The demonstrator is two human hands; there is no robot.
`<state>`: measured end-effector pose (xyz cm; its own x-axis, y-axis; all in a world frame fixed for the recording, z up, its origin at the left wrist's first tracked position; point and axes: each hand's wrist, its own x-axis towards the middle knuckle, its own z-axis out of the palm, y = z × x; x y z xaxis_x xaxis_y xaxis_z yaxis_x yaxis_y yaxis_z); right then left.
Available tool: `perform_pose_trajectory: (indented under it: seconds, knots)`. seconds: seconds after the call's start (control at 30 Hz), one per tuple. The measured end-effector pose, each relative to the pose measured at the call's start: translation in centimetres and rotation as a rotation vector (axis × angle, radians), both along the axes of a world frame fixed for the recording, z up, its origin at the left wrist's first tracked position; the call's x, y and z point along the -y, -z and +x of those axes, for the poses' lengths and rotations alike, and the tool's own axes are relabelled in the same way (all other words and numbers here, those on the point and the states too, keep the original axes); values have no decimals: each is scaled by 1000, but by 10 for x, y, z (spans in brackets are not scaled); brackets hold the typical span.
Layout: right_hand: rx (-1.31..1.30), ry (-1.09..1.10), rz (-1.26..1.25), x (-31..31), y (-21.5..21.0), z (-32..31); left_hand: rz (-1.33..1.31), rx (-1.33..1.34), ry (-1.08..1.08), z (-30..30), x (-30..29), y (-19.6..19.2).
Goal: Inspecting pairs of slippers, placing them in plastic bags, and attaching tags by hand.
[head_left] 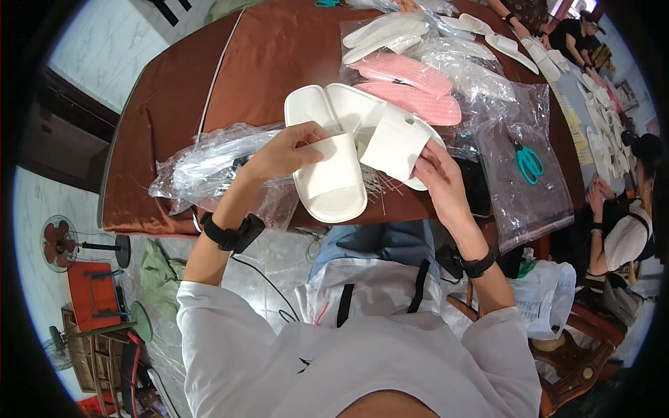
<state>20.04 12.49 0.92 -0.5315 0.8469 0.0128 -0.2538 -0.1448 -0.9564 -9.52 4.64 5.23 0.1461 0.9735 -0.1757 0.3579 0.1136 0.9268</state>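
**Two white slippers held over the table edge**

The person's left hand (pixel 282 155) grips a white slipper (pixel 324 164) by its strap, fingers curled over the band with the thumb tucked under it, so the sole hangs toe-down toward the body. The right hand (pixel 439 177) pinches the strap of a second white slipper (pixel 390 136), fingertips pressed together on the band's lower edge. The two slippers overlap between the hands, their heels touching just beyond the fingers.

Just outside the left fingers lies a crumpled heap of clear plastic bags (pixel 209 164) on the brown tablecloth (pixel 265 56). Beyond the fingertips of both hands sit two pink slippers (pixel 411 87) in transparent wrapping, and farther off a clear packet of white slippers (pixel 387 31). To the outer side of the right fingers a flat clear bag (pixel 523 174) hangs over the table edge with teal-handled scissors (pixel 528 162) resting on it. A dark rectangular thing lies just under the right hand; what it is cannot be told.
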Motion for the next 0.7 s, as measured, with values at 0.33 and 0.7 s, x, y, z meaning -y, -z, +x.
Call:
perform_pose_trajectory:
  seconds: [0.33,0.7]
  knots:
    - [178,91,236,20,7,18,6,32,-70,6,4,-1]
    - [618,251,773,79,22,24,482,-447,-209,41,18,-16]
